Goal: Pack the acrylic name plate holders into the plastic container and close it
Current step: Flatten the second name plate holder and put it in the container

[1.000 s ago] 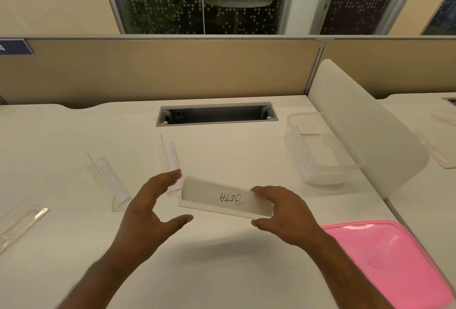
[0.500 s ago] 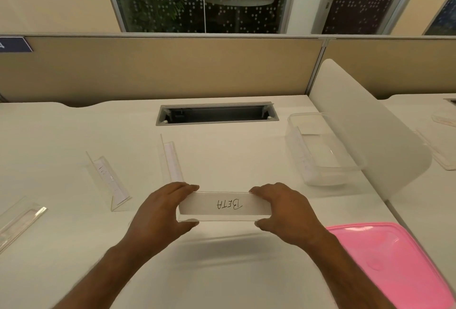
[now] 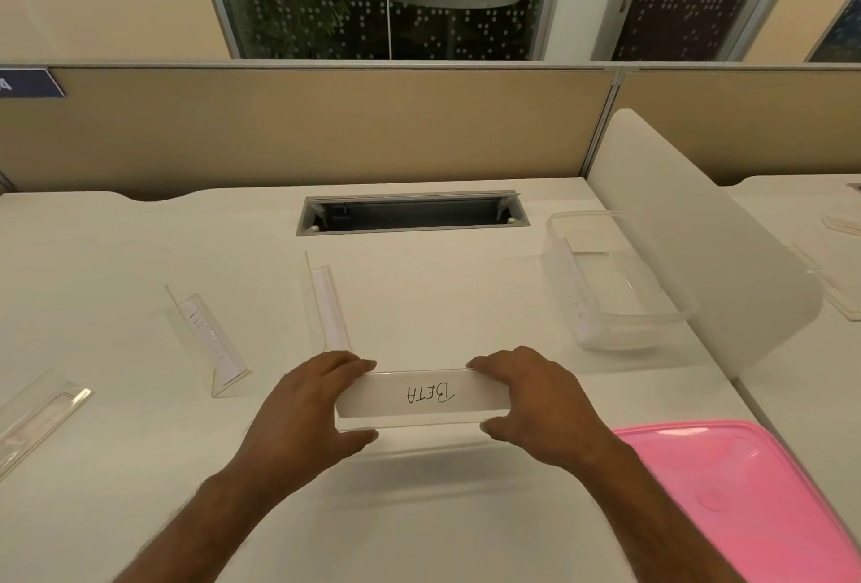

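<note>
An acrylic name plate holder marked "BETA" (image 3: 421,397) hovers just above the white desk in front of me. My left hand (image 3: 307,410) grips its left end, thumb below and fingers over the top edge. My right hand (image 3: 536,403) grips the right end the same way. The clear plastic container (image 3: 619,317) stands open at the right, with one holder leaning inside along its left wall. Its pink lid (image 3: 745,494) lies flat at the near right. Three more holders lie on the desk: one (image 3: 326,303) behind my left hand, another (image 3: 207,340) further left, a third (image 3: 37,414) at the left edge.
A frosted divider panel (image 3: 699,265) rises right beside the container. A cable slot (image 3: 412,213) is cut into the desk at the back. Beige partition walls close off the far side. More clear items lie on the neighbouring desk (image 3: 838,228).
My left hand, open a second ago, has closed onto the left end of the BETA holder. The holder has levelled out and now faces me squarely, held by both hands.
</note>
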